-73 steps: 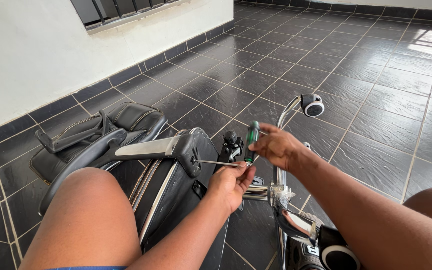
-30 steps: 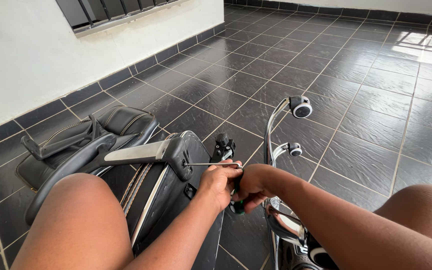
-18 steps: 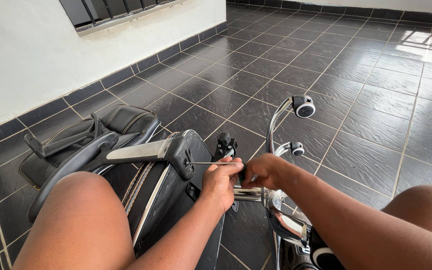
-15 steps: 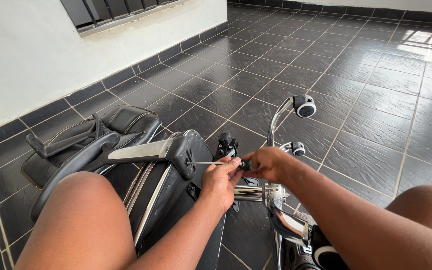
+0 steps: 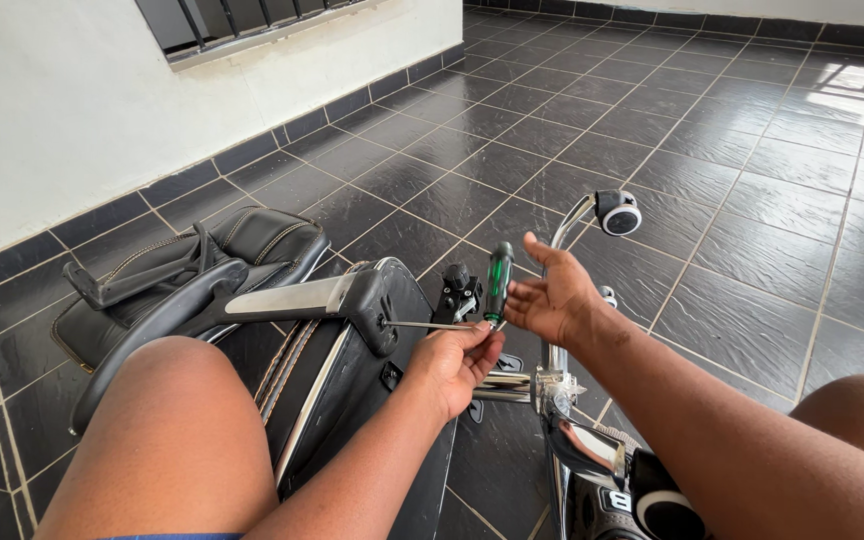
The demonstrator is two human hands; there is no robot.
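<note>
The person sits on the dark tiled floor [image 5: 752,200] beside a white wall [image 5: 72,110], with an office chair lying on its side between the knees. The left hand [image 5: 457,360] is closed, its fingertips pinching the thin metal shaft [image 5: 430,324] of a screwdriver near the handle end. The shaft runs level, its tip set into the black bracket [image 5: 377,310] at the end of the chair's silver and black armrest [image 5: 282,298]. The screwdriver's green and black handle [image 5: 497,283] stands roughly upright at the shaft's outer end, so tool and handle form an angle. The right hand [image 5: 550,295] is open, fingers spread, palm turned towards the handle and just beside it; whether the palm touches the handle cannot be told. The black seat [image 5: 352,400] lies under the left forearm, and the padded backrest [image 5: 252,240] rests against the wall's tiled skirting. The chrome base [image 5: 557,380] lies under the right forearm, one castor [image 5: 620,213] raised in the air beyond the right hand.
</note>
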